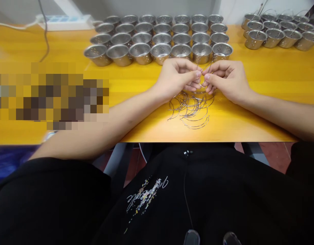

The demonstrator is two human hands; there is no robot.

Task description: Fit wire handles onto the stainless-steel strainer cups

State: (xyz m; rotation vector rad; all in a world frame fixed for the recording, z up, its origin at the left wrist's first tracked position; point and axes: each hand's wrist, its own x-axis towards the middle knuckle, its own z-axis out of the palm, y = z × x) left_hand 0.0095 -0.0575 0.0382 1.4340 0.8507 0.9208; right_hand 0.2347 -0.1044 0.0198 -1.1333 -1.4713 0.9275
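My left hand (177, 77) and my right hand (226, 79) are close together above the table, each pinching thin curved metal wire (201, 83) between thumb and fingers. Whether they hold one wire or several is hard to tell. Just below my hands, a loose pile of curved wires (194, 108) lies on the yellow table (146, 126). Directly beyond my hands stand rows of perforated metal cups (161, 52), open side up. The front cup at the right end of the rows (222, 51) is nearest to my right hand.
More metal cups (256, 39), some with wire handles raised, stand at the back right. A white power strip (66, 22) lies at the back left, with a dark cable (46, 34) hanging near it. A pixelated area covers the left side of the table.
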